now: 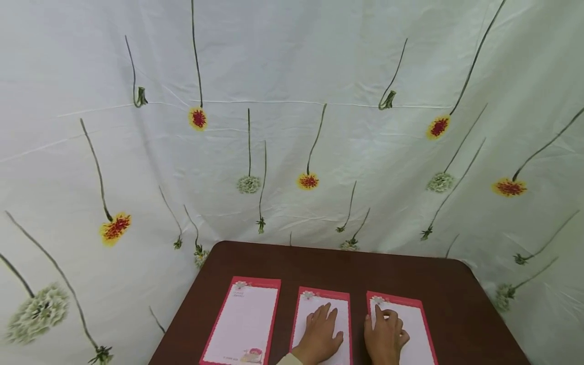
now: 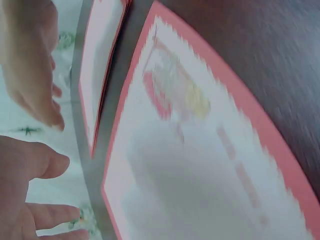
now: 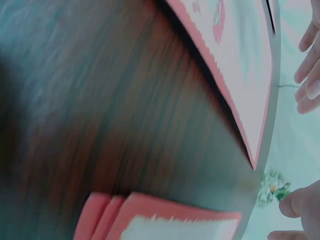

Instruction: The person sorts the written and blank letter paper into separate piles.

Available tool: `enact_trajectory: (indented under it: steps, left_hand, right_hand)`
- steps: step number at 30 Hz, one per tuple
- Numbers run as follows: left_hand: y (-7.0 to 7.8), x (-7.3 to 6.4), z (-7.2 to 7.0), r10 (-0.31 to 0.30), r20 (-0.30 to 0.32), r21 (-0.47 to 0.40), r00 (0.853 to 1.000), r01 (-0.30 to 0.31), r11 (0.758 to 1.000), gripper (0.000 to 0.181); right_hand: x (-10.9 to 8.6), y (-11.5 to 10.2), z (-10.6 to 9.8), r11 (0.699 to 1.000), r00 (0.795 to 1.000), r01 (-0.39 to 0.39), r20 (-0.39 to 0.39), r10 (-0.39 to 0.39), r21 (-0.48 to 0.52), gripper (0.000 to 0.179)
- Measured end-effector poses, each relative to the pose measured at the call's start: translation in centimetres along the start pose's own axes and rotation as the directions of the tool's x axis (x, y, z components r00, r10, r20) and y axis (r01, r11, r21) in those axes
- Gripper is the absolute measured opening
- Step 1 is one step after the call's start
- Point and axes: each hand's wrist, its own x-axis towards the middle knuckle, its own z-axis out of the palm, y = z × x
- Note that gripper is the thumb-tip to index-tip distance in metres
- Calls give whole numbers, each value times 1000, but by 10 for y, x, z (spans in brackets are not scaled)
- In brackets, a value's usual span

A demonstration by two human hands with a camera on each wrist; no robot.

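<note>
Three notepads with pink scalloped borders lie in a row on the brown table. Over the middle notepad (image 1: 299, 319) is my left hand (image 1: 318, 337), its fingers spread and fairly straight. My right hand (image 1: 384, 334) is over the right notepad (image 1: 417, 334), with the index finger extended and the other fingers loosely bent. Neither hand holds anything. In the left wrist view, my left thumb and fingers appear apart from the nearest notepad's printed picture (image 2: 175, 90). The right wrist view shows layered pink edges (image 3: 112, 212) on one pad; contact with the paper is unclear.
The left notepad (image 1: 242, 324) lies beside the middle one, with small print and a picture at its bottom. The dark brown table (image 1: 342, 263) has rounded far corners. Behind it hangs a pale curtain (image 1: 283, 76) patterned with flowers.
</note>
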Motion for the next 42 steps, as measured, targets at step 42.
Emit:
enact_trajectory:
  steps: [42]
  left_hand:
    - [-64, -19, 2, -534, -21, -397, 845, 483, 780, 46]
  right_hand:
    - [-21, -38, 43, 994, 984, 28, 177, -10, -102, 39]
